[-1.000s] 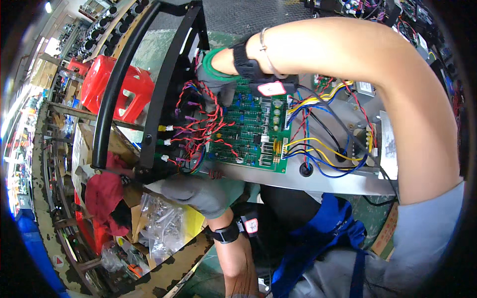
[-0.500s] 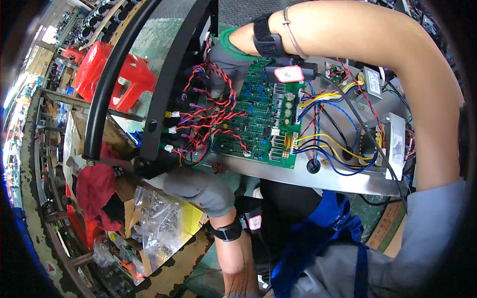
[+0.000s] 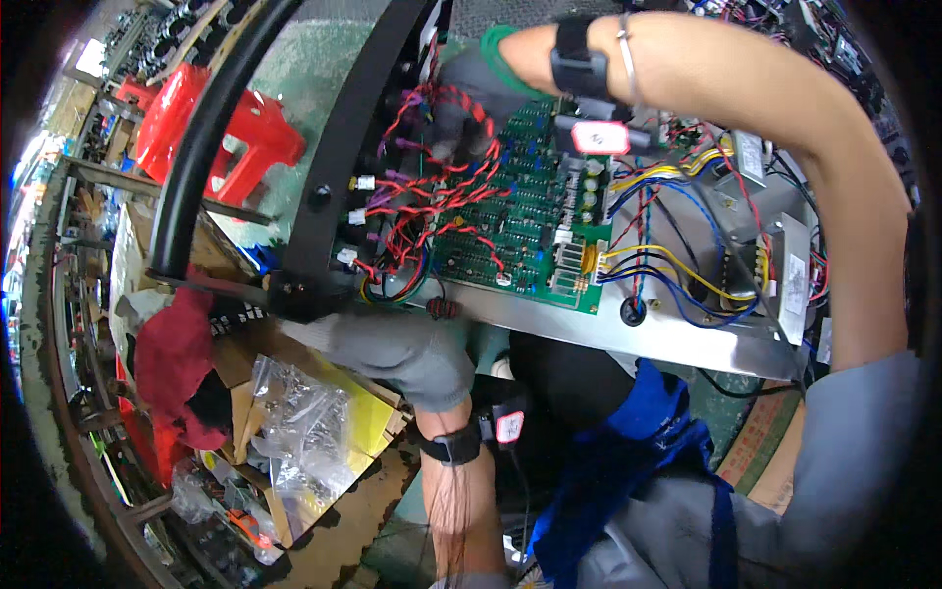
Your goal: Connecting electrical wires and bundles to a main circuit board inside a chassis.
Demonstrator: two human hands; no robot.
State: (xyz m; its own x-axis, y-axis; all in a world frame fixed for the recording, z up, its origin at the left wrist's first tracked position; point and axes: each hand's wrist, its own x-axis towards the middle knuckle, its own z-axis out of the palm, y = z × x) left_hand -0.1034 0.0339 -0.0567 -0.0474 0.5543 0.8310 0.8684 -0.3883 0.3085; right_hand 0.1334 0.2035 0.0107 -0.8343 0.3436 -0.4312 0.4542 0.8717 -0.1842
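My right hand (image 3: 479,90), in a grey glove with a green cuff, reaches over the far side of a green circuit board (image 3: 520,211). Its blurred fingers point down among twisted red wires (image 3: 461,191), beside the black front panel (image 3: 339,147); what they grip, if anything, cannot be made out. My left hand (image 3: 388,351), also grey-gloved, lies at the panel's near end, below the metal chassis (image 3: 549,322). The panel's corner and the shade there hide its fingertips. White connectors (image 3: 361,184) and purple-sleeved leads run along the inside of the panel.
A black bar handle (image 3: 201,147) stands out from the panel. Yellow and blue cables (image 3: 677,265) cross to a metal-cased part (image 3: 790,270) at right. Left are a red stool (image 3: 221,137), a dark red cloth (image 3: 175,368) and a clear plastic bag (image 3: 304,422) over cardboard.
The chassis and board appear slightly farther right and up in the view. My right hand has shifted right and up, staying over the red wires. My left hand remains by the panel's near corner.
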